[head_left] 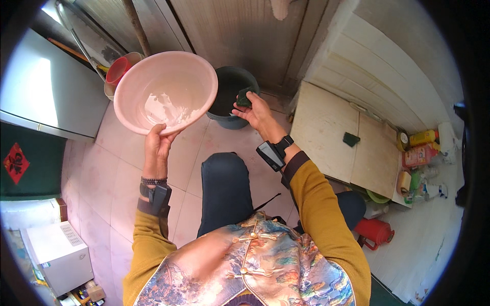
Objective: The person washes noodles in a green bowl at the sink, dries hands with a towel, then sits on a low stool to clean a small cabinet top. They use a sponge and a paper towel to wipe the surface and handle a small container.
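My left hand (pixel 158 143) grips the near rim of a pink plastic basin (pixel 130 104), thumb over the edge. The basin is raised off the floor and tilted, and a little clear water shows at its bottom. To the right, my right hand (pixel 256 111) pinches a dark green scouring pad (pixel 244 97) between thumb and fingers. That hand is over the near right rim of a dark grey bucket (pixel 232 124), which stands on the floor by the door, partly hidden behind the basin. The bucket's inside looks dark, so I cannot make out its contents.
On the right a low cabinet top (pixel 326 122) carries another dark green pad (pixel 351 139) and several bottles (pixel 419 154). A red canister (pixel 375 232) lies near my right knee. Behind the basin are a red scoop (pixel 117 70) and a wooden handle (pixel 135 25). A white box (pixel 56 257) sits at lower left.
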Available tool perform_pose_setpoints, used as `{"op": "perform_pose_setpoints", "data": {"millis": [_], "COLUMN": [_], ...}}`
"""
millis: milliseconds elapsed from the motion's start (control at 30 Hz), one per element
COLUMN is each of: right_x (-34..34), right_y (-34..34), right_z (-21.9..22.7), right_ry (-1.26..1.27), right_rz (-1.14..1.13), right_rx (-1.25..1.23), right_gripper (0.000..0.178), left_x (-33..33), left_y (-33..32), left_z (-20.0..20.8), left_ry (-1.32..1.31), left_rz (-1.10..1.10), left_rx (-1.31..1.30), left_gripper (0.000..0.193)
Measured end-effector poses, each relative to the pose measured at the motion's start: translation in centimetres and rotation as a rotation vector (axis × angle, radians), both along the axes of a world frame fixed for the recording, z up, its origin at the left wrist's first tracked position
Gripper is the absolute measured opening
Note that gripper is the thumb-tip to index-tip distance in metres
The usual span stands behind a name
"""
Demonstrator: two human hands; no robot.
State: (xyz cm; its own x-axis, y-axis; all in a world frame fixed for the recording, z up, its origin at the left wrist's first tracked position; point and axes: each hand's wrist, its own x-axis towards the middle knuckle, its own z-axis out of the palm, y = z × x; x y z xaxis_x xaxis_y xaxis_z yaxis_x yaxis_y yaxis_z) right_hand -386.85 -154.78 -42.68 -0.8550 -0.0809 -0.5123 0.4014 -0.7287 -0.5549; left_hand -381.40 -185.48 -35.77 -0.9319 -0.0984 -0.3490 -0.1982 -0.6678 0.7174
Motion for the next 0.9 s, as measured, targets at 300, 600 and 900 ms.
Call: {"op": "perform_pose_setpoints", "data": {"millis": [300,600,900], "right_x": [-4.7,-7.1,-8.1], "right_y": [-4.9,-4.3,-3.9], "right_z": [-3.8,-5.8,-7.7], "right_ry": [0.005,-0.033,-0.074], "right_rz": [0.074,-0.006,-0.049], "right_rx": [-0.034,-0.013,-0.087], "right_gripper": [0.034,0.065,0.045], "left_x": [-0.2,-2.4,-3.2], "left_y": [-0.7,2.6,2.9], "left_z": [0.8,-0.4,0.0], "left_ry": [-0.071,-0.064,-0.043], "left_rz": [0.029,-0.036,-0.051], "left_rx": [-0.309,-0.398,-0.531], "left_gripper": [0.051,0.047,0.04]}}
